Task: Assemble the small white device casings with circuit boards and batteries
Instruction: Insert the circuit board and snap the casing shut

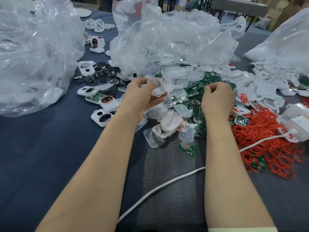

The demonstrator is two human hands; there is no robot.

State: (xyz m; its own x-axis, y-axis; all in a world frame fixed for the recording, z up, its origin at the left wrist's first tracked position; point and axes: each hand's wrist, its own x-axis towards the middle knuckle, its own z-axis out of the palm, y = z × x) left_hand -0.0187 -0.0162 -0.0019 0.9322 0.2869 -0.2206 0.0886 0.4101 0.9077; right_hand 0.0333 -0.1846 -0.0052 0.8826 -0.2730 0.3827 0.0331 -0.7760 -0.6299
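Nearest the camera, a white round cable [160, 185] is laid across the dark blue cloth-covered bench [50, 156] and passes under the right forearm. Farther in, a small white rounded-square plastic casing [157, 87] is held above the bench by the left hand [143, 96], with fingers [140, 82] and thumb curled round its edges. The right hand [217, 97] is positioned to the right of it, over the heap of green circuit boards [195, 91]. Its fingers are curled inward, but whether anything is pinched between them cannot be told. Dark round coin batteries [100, 72] are piled farther left, and red rubber rings [267, 131] lie at the near right.

The step in hand is judged to be selection of a board for the held casing. The next move calls for a single board to be separated from the heap, aligned with the casing outline and seated flat.
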